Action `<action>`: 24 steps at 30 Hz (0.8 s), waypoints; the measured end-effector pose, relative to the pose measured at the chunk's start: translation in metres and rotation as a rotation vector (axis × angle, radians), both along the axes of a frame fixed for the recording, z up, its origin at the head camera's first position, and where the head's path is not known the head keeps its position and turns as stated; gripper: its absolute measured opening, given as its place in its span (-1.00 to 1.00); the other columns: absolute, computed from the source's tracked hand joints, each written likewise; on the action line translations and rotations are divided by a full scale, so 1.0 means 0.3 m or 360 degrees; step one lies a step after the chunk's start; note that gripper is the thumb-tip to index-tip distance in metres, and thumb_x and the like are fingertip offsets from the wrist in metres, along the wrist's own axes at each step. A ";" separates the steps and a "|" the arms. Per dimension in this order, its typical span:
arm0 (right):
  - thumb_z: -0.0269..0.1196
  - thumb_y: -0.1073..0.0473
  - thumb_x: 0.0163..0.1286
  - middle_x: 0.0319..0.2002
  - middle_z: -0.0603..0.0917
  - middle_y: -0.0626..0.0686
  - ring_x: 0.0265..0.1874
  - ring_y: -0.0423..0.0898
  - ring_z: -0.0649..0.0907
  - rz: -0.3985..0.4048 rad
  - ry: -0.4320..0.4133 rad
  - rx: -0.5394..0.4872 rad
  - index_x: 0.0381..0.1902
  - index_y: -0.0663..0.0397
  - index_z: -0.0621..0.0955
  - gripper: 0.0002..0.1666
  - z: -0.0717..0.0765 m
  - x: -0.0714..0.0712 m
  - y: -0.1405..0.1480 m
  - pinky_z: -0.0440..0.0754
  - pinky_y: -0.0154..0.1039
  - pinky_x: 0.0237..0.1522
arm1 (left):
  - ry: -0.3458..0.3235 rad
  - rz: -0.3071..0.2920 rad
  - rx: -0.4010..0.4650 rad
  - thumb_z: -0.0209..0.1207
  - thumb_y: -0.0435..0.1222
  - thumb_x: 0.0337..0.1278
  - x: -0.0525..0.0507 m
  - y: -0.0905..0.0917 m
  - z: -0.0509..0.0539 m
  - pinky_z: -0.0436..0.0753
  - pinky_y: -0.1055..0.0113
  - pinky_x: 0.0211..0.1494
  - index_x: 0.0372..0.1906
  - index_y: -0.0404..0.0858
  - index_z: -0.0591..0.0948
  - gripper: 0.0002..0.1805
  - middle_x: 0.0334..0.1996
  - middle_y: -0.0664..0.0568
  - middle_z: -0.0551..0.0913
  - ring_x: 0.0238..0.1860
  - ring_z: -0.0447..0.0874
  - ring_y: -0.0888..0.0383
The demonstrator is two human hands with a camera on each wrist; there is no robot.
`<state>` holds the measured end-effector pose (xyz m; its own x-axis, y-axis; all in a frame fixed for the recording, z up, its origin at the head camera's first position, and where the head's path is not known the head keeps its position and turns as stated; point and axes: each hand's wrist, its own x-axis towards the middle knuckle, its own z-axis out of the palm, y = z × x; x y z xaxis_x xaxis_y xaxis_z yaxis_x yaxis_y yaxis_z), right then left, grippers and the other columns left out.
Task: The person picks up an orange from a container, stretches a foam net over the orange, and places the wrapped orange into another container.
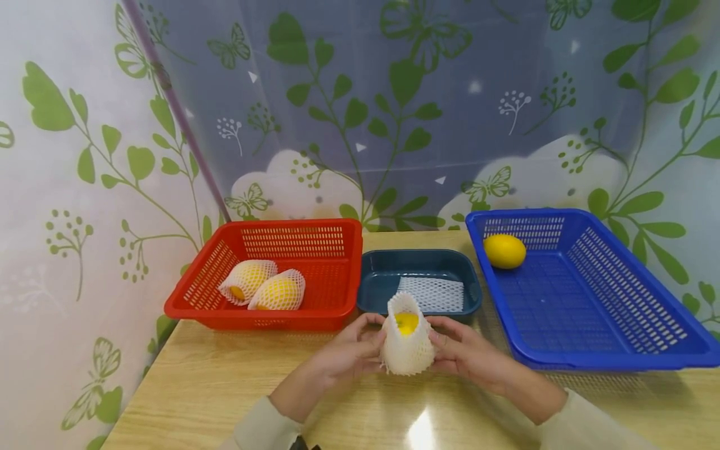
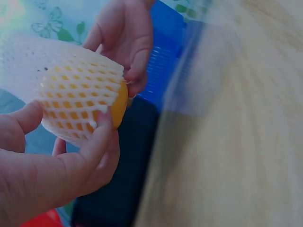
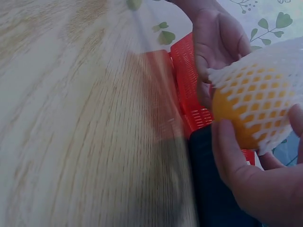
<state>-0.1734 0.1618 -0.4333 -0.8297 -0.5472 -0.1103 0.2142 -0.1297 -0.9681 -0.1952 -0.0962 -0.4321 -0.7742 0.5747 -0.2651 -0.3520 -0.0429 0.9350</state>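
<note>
Held between both hands in front of the dark teal tray is a yellow oval fruit point(image 1: 407, 323) that looks like a mango, in a white foam net sleeve point(image 1: 407, 356). My left hand point(image 1: 350, 351) grips it from the left, thumb and fingers on the netting. From the other side my right hand point(image 1: 475, 357) holds it, fingertips at the net's edge. In the left wrist view, bare yellow skin point(image 2: 121, 105) shows beyond the net's rim. The right wrist view also shows the fruit's uncovered end point(image 3: 225, 111), while the net's loose end stretches past the fruit's other end.
A red basket point(image 1: 264, 320) on the left contains two netted yellow fruits point(image 1: 278, 292). Flat white foam netting point(image 1: 441, 294) lies in the teal tray point(image 1: 374, 281). To the right, a blue basket point(image 1: 568, 306) contains one bare yellow fruit point(image 1: 504, 251). All stand on a wooden table point(image 1: 225, 381).
</note>
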 end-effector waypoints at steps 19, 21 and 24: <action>-0.12 0.12 0.59 0.03 0.62 -0.08 -0.02 -0.09 0.66 -0.0063 0.0031 -0.0391 0.24 -0.01 0.30 -0.66 0.035 -0.007 -0.020 0.63 -0.16 0.03 | 0.0070 -0.0052 0.0211 0.08 0.00 0.35 0.000 0.046 0.074 0.41 -0.13 0.27 0.40 -0.22 0.13 -0.30 0.27 -0.16 0.32 0.13 0.46 -0.03; -0.18 0.18 0.57 0.01 0.63 -0.08 -0.03 -0.09 0.67 -0.0036 0.0062 -0.0450 0.17 -0.06 0.35 -0.70 0.029 -0.008 -0.017 0.63 -0.15 0.03 | 0.0058 -0.0051 0.0217 0.07 -0.02 0.37 -0.001 0.045 0.075 0.41 -0.12 0.28 0.40 -0.23 0.13 -0.32 0.27 -0.16 0.32 0.13 0.46 -0.03; -0.23 0.27 0.51 -0.03 0.66 -0.07 -0.05 -0.10 0.68 -0.0017 0.0102 -0.0514 0.09 -0.06 0.41 -0.66 0.023 -0.010 -0.016 0.64 -0.15 0.01 | 0.0038 -0.0041 0.0208 0.02 -0.05 0.42 0.000 0.042 0.083 0.41 -0.10 0.30 0.42 -0.22 0.13 -0.36 0.28 -0.17 0.31 0.14 0.45 -0.04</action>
